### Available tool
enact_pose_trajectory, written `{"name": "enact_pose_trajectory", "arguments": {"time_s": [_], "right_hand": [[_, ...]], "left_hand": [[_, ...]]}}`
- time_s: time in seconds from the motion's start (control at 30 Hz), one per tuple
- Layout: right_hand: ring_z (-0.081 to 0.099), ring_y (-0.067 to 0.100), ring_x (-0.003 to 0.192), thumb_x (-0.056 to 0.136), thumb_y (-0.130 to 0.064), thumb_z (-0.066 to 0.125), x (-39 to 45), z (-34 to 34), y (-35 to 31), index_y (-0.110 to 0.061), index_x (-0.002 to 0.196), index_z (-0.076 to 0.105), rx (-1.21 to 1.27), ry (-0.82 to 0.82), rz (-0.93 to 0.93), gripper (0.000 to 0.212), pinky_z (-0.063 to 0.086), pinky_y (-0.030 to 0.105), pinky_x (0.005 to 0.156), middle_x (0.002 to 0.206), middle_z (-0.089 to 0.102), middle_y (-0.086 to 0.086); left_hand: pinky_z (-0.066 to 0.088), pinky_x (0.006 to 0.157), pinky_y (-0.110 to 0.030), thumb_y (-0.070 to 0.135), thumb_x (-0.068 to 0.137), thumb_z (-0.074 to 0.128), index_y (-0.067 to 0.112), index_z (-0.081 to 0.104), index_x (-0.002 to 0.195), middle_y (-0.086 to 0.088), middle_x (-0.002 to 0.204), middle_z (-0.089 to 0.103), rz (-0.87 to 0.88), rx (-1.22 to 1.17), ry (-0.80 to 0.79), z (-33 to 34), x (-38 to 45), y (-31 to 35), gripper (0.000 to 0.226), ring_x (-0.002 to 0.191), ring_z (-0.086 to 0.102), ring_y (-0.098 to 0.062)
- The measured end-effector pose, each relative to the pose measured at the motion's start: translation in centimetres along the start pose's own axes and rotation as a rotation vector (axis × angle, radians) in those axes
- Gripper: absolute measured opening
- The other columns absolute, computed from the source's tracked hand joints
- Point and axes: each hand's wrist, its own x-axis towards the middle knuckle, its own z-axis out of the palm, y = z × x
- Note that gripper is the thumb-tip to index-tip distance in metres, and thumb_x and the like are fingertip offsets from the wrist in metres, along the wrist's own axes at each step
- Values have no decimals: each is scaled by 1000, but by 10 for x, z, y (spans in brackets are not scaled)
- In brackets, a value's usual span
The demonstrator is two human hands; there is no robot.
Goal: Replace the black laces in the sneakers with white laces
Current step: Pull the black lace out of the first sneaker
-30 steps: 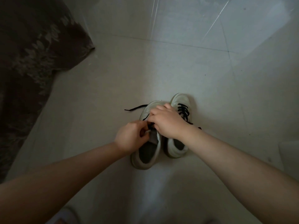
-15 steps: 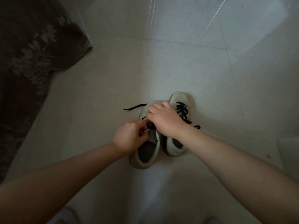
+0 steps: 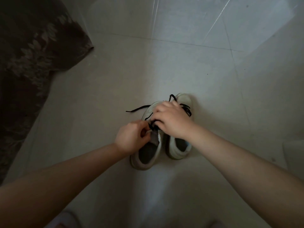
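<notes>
- Two pale sneakers are placed side by side on the tiled floor (image 3: 181,66), in the middle of the view, toes pointing far. A dark patterned cloth (image 3: 32,66) is seen at the far left, well apart from them.
- The step in hand is judged to be the removal of the black lace from the left sneaker (image 3: 148,152). The right sneaker (image 3: 179,148) is still laced in black. No white laces are seen, so the task is judged to be at an early stage.
- The right hand (image 3: 172,120) is laid over the front of both sneakers, fingers curled on the black lace (image 3: 152,125); a loop rises just beyond its knuckles.
- The left hand (image 3: 131,137) is closed in a pinch at the tongue of the left sneaker, where the lace crosses.
- One loose lace end (image 3: 138,108) lies on the floor, left of the toe.
- For the next move, the lace probably has to be drawn out of each eyelet row by row, while the sneaker is kept steady.
</notes>
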Motion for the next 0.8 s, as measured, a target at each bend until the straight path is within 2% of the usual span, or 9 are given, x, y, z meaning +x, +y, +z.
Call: {"name": "enact_pose_trajectory", "arguments": {"time_s": [0.1, 0.2, 0.33, 0.43, 0.5, 0.57, 0.6, 0.7, 0.8], "right_hand": [[43, 23, 115, 89, -14, 49, 3, 3, -9, -19, 112, 65, -28, -100, -76, 28, 19, 30, 89, 112, 55, 1], [43, 22, 113, 90, -14, 49, 9, 3, -8, -19, 111, 65, -73, -103, -67, 27, 18, 30, 85, 109, 55, 1], [46, 22, 108, 88, -9, 51, 10, 5, -6, -16, 106, 63, -147, -113, -63, 23, 18, 29, 81, 103, 55, 0], [57, 25, 85, 69, -6, 68, 9, 7, -6, -13, 81, 67, -159, -26, -114, 13, 21, 30, 73, 82, 59, 2], [58, 24, 70, 67, -6, 59, 7, 9, -9, -11, 67, 64, -223, 35, -133, 7, 22, 31, 68, 70, 57, 2], [58, 25, 71, 67, -4, 37, 3, 15, -9, -8, 69, 62, -245, 89, -90, 25, 26, 33, 71, 72, 57, 5], [58, 27, 75, 65, -2, 36, 3, 10, -7, -6, 74, 62, -239, 122, -47, 27, 28, 34, 73, 76, 57, 8], [55, 33, 83, 63, 6, 53, 7, -5, 18, -6, 82, 60, -199, 201, 223, 24, 25, 35, 72, 85, 56, 12], [51, 32, 96, 77, -1, 55, 4, -13, 29, -8, 93, 59, -144, 186, 375, 18, 28, 36, 79, 98, 55, 11]], "left_hand": [[42, 59, -33, 38, 70, 46, 14, 60, 79, 3, 74, 55, 14, 5, 11, -1, -1, 0, 29, 73, 58, -27], [43, 56, -34, 44, 69, 42, 15, 58, 75, 8, 70, 47, 52, -30, 21, -1, -2, -3, 33, 68, 57, -26], [43, 55, -34, 46, 69, 39, 17, 55, 73, 8, 69, 48, 55, -47, 38, 0, -3, -2, 33, 66, 57, -26], [46, 55, -38, 46, 69, 39, 15, 56, 73, 4, 69, 52, 73, -48, 46, 0, -4, -5, 36, 65, 57, -27], [46, 54, -37, 45, 71, 41, 14, 57, 73, 3, 69, 53, 67, -41, 48, 2, -5, -5, 35, 64, 57, -27], [43, 54, -34, 40, 73, 47, 15, 58, 76, 3, 71, 55, 34, -8, 52, 0, -3, -2, 28, 67, 58, -26], [42, 56, -32, 36, 74, 50, 15, 59, 78, 3, 73, 56, 21, 19, 50, -1, -2, 0, 23, 70, 58, -26], [42, 60, -30, 26, 80, 58, 16, 62, 84, 3, 78, 59, 1, 60, 29, -4, 3, 1, 11, 76, 59, -24], [44, 59, -32, 32, 77, 53, 17, 60, 81, 7, 73, 53, -7, 8, 23, -5, 0, -3, 17, 73, 58, -23]]}}
